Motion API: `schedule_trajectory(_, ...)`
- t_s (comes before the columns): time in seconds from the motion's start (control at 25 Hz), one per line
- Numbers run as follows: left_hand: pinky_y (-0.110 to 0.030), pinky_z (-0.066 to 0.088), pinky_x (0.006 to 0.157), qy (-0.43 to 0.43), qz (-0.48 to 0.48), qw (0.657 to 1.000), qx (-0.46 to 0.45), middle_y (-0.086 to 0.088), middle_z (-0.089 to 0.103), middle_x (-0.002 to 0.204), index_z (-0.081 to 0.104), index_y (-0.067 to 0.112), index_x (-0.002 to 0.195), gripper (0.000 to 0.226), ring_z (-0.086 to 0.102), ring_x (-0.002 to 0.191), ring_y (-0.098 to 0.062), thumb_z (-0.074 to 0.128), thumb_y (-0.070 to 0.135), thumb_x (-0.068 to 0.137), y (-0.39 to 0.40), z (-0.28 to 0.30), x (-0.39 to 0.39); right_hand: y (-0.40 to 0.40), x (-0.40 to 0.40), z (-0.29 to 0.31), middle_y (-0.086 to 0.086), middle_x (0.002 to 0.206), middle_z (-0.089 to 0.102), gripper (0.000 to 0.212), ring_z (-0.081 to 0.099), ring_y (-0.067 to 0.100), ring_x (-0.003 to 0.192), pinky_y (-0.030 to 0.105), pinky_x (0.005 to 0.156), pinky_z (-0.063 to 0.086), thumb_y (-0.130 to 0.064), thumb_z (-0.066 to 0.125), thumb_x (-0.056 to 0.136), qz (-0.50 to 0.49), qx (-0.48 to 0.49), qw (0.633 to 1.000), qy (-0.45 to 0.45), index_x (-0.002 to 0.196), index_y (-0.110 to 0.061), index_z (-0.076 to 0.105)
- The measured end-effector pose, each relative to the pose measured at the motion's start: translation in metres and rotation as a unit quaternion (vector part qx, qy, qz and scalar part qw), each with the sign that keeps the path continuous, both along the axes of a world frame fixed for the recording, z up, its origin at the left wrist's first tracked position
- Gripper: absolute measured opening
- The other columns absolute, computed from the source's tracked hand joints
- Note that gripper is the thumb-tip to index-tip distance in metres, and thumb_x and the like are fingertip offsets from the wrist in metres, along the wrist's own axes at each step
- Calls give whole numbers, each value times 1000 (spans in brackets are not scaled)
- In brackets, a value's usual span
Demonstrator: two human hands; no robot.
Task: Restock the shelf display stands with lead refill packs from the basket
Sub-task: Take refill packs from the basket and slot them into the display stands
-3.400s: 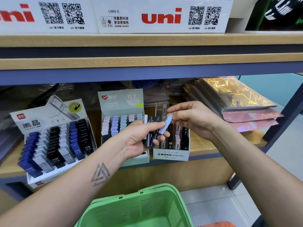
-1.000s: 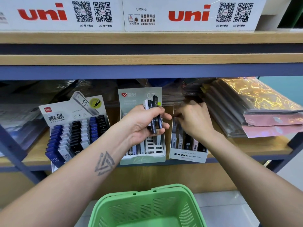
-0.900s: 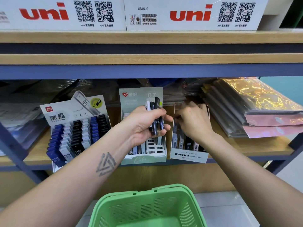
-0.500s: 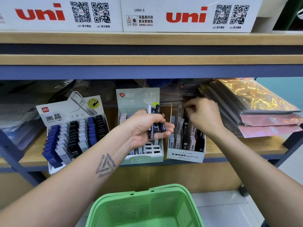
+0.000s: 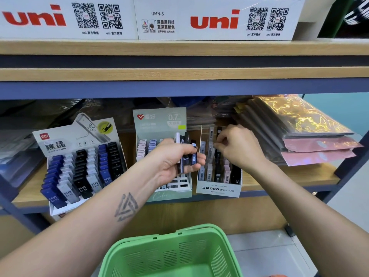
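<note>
Item 1, far left of the lower shelf: tiered display stand with "HB 0.5" lead cases in blue, grey and black columns. Rows look full; cases lean back in steps, presumably so labels face the shopper.

Item 2, centre: pale green 0.7 stand. Pastel cases fill its rear rows; the white front slots look partly vacant, though the left hand covers most of them.

Item 3: left hand, palm up in front of the green stand, fingers curled round a small bundle of lead refill packs, dark with one white, standing upright out of the fist. Judged a ready supply held close to the stands to spare repeat trips to the basket. Exact pack count cannot be told.

Item 4: MONO graph MG stand, just right of the green one, holding slim packs in black, white and pink in upright columns.

Item 5: right hand, knuckles up over the MONO stand's rear columns, fingertips bunched as if pinching a pack into a slot. The pinched pack itself is hidden behind the fingers; whether it is seated or only touching cannot be told.

Item 6, right: stack of glossy pink and gold sleeves, lying flat, beside the MONO stand.

Item 7, bottom centre: green basket, directly below the hands. Its lower part is cut off by the frame; no packs show in the visible portion.

Above: white uni cartons on the upper shelf, tops cropped.
</note>
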State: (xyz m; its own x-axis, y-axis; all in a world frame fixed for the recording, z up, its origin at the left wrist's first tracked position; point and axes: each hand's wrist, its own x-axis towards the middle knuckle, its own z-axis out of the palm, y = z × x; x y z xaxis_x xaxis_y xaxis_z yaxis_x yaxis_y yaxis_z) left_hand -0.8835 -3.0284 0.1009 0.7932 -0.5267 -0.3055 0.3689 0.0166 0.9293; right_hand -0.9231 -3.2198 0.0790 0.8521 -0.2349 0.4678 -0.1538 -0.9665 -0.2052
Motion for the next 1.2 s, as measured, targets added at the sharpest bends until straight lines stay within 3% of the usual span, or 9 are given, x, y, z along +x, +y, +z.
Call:
schedule_trajectory(0.2, -26, 57, 47, -3, -8, 1000, 4, -30, 72, 93, 50, -17, 122, 29, 71, 67, -27, 55, -5, 97, 2, -1, 2, 8, 6, -5, -2, 91, 70, 20, 62, 21, 97, 41, 90, 44, -40, 66, 93, -25, -49, 998, 25, 85, -23, 74)
schedule_trajectory(0.48, -26, 58, 50, -7, -15, 1000, 2, -32, 71, 97, 52, -16, 120, 26, 71, 67, -26, 54, -5, 97, 5, 0, 2, 9, 5, -2, -2, 100, 71, 10, 61, 20, 102, 41, 90, 46, -30, 70, 93, -2, -30, 999, 19, 97, -24, 76)
schedule_trajectory(0.64, -26, 58, 51, -6, -14, 1000, 0, -31, 72, 96, 54, -14, 119, 24, 71, 68, -26, 55, -4, 97, 6, 0, 3, 7, 4, 5, 1, 107, 69, 15, 61, 22, 103, 47, 91, 51, -20, 67, 93, 2, 4, 1000, -1, 104, -22, 76)
schedule_trajectory(0.88, -28, 59, 51, -3, -20, 1000, 0, -32, 71, 95, 52, -19, 121, 28, 72, 69, -28, 55, -6, 96, 4, -2, 1, 10, 3, -1, 1, 113, 69, 22, 58, 23, 109, 41, 91, 45, -16, 64, 94, 17, -62, 998, 26, 112, -23, 76)
schedule_trajectory(0.96, -30, 60, 53, 1, -26, 1000, -6, -34, 70, 97, 49, -19, 124, 33, 73, 74, -32, 57, -9, 94, 4, -3, 0, 11, 4, 1, -1, 109, 71, 20, 61, 18, 102, 34, 85, 50, -15, 64, 94, 51, 10, 999, -1, 108, -21, 77)
schedule_trajectory(1.08, -32, 61, 56, 6, -28, 999, -15, -35, 70, 95, 49, -19, 125, 36, 74, 77, -34, 58, -14, 90, 5, -5, 2, 17, 3, 10, -10, 95, 73, 18, 65, 4, 84, 18, 76, 50, -16, 65, 95, 128, 252, 959, 24, 109, -18, 77)
schedule_trajectory(1.2, -35, 63, 62, 8, -38, 999, -13, -34, 71, 97, 58, -17, 119, 29, 75, 77, -32, 57, -15, 89, 6, -4, 1, 20, -3, 14, 3, 84, 76, 20, 70, 10, 76, 26, 76, 57, -11, 66, 95, 175, 379, 907, 52, 112, -14, 76)
